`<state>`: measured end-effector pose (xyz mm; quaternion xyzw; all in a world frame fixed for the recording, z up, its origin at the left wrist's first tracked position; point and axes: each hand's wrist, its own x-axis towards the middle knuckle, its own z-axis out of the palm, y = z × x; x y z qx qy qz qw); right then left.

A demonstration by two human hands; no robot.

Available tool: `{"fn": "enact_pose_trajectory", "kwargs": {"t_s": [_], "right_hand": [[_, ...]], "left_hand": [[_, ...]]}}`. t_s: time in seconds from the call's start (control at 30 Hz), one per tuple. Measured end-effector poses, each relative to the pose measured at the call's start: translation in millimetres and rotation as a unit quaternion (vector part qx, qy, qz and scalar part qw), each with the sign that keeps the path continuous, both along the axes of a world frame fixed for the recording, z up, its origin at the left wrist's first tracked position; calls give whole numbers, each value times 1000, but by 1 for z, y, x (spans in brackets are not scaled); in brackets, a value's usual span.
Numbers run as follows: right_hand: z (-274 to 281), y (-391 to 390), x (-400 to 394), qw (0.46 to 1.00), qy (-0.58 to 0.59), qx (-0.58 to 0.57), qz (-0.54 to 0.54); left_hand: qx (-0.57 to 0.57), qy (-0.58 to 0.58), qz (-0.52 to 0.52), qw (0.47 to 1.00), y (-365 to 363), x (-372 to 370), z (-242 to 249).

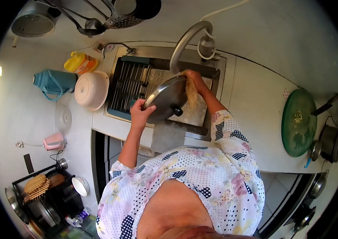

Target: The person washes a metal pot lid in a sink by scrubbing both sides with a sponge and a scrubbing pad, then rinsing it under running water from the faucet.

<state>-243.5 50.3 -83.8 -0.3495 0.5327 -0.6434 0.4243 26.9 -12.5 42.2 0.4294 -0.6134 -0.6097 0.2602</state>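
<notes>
Over the sink [216, 119], my left hand [140, 114] grips the near left rim of a metal pot lid [163, 97], thumb on the outer face. The lid is tilted, and its black knob [177, 112] faces toward me. At the lid's far right edge, my right hand [198, 82] is closed on a tan, rough-looking scrubbing cloth [192, 95] that hangs down beside the rim. The cloth hides part of those fingers. Just above the lid is the mouth of the curved faucet [187, 38].
A roll-out drying rack [127, 85] covers the sink's left side. Left of it stand a pale pink basin [92, 91], a blue thermos jug [60, 83] and a yellow bottle [80, 63]. On the right counter are a green cutting board [298, 135] with chopped bits and a dark pot [332, 141]. Utensils hang overhead.
</notes>
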Motion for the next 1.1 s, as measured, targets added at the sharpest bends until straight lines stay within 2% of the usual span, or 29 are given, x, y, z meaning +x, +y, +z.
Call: {"fn": "enact_pose_trajectory", "kwargs": {"t_s": [0.07, 0.13, 0.23, 0.4, 0.47, 0.57, 0.63, 0.7, 0.77, 0.83, 0.9, 0.93, 1.03, 1.1], "right_hand": [[-9, 1, 3, 994, -95, 38, -39], [19, 11, 14, 946, -297, 114, -65], [0, 17, 32, 909, -378, 115, -135], [-19, 28, 41, 873, -442, 160, -129], [-21, 34, 43, 867, -450, 167, -133], [-17, 39, 43, 884, -424, 137, -144], [-8, 45, 43, 886, -422, 102, -163], [-45, 50, 29, 921, -363, 62, -128], [-54, 42, 19, 945, -308, 17, -113], [-36, 33, 11, 959, -254, -32, -121], [-21, 28, 5, 948, -296, 14, -115], [-12, 26, 3, 941, -317, 36, -111], [14, 22, -6, 964, -258, -23, -51], [20, 17, -10, 983, -171, -38, -55]], "left_hand": [[32, 59, 23, 998, -5, 8, -8], [54, 112, 48, 991, -10, 12, -9], [87, 171, 89, 977, -17, 13, -8], [86, 179, 90, 976, -21, 20, -21], [100, 204, 65, 972, -20, 27, -34], [101, 173, 24, 979, -25, 30, -43], [75, 109, -19, 991, -27, 27, -31], [42, 38, -55, 997, -28, 26, -18], [45, 19, -88, 995, -32, 31, -22], [48, -26, -122, 991, -28, 25, -9], [54, -101, -150, 982, -14, 12, 18], [-3, -168, -192, 967, -22, 18, 6], [-16, -218, -239, 946, -22, 21, 8], [-15, -163, -226, 960, -14, 19, 7]]}}
